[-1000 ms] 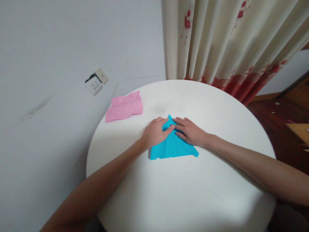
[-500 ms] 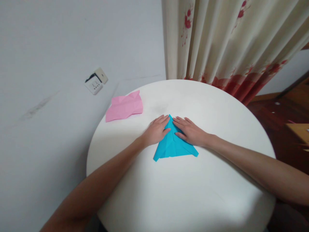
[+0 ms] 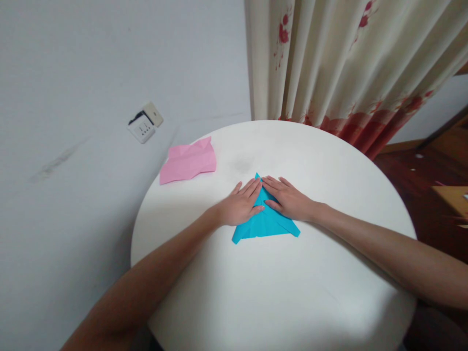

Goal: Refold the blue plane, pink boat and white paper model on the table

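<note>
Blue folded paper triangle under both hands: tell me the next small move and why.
Probably slide the left hand down its slanted edge to sharpen the crease. Both hands lie flat on the blue folded paper triangle near its tip, the right hand pinning the other side, while the lower left corner sits uncovered on the round white table.

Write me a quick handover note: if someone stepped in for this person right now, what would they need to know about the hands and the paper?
Left hand: flat, palm down, pressing the left side of the blue paper.
Right hand: flat, pressing its right side; fingertips of both meet near the top point.
Blue paper lies on the round white table, already folded into a triangle pointing away.
Pink paper, creased, sits untouched at the table's far left edge.
Left: any further folds; the final shape can't be told.
</note>
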A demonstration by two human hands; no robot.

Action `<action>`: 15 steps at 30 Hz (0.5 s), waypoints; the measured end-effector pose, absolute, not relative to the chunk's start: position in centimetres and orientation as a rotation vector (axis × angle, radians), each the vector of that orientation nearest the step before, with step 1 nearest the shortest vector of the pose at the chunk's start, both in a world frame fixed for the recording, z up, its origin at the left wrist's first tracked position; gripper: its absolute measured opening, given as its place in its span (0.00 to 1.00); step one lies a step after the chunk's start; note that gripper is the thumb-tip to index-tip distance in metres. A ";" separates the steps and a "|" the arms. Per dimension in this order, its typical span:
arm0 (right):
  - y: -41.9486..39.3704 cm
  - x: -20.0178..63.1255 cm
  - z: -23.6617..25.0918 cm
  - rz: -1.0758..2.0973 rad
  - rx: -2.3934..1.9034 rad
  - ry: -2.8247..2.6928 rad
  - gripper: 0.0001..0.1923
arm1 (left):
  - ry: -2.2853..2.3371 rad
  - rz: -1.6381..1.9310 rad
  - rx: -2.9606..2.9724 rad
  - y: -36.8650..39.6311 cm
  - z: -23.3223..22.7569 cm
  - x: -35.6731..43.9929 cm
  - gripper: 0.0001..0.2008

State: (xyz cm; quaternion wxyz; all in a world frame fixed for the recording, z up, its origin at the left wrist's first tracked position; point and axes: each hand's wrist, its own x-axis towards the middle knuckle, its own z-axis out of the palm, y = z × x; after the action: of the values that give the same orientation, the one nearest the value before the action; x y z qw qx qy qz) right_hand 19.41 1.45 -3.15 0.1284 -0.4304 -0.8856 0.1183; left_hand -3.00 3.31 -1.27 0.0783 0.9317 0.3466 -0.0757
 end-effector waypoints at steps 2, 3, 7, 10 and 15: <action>1.5 19.4 -3.2 0.348 -1.249 -2.570 0.34 | 1.026 -0.243 2.778 3.1 -1.1 -3.0 0.39; 1.5 19.4 -3.2 0.348 -1.247 -2.569 0.34 | 1.010 -0.238 2.770 3.2 -1.0 -3.1 0.40; 1.3 19.4 -3.0 0.331 -1.247 -2.578 0.34 | 0.900 -0.076 2.725 4.1 -0.7 -3.6 0.33; 1.2 19.4 -2.9 0.323 -1.247 -2.579 0.34 | 0.887 0.061 2.678 5.1 -0.9 -4.0 0.30; 1.2 19.4 -3.0 0.312 -1.245 -2.582 0.34 | 1.044 0.065 2.677 6.5 -1.6 -4.3 0.39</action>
State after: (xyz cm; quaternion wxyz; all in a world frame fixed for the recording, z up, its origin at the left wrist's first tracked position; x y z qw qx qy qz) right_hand 19.37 1.22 -2.99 0.1289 -0.4281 -0.8880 0.1073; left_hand -4.27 6.45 -1.65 0.1333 0.9231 0.3599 0.0225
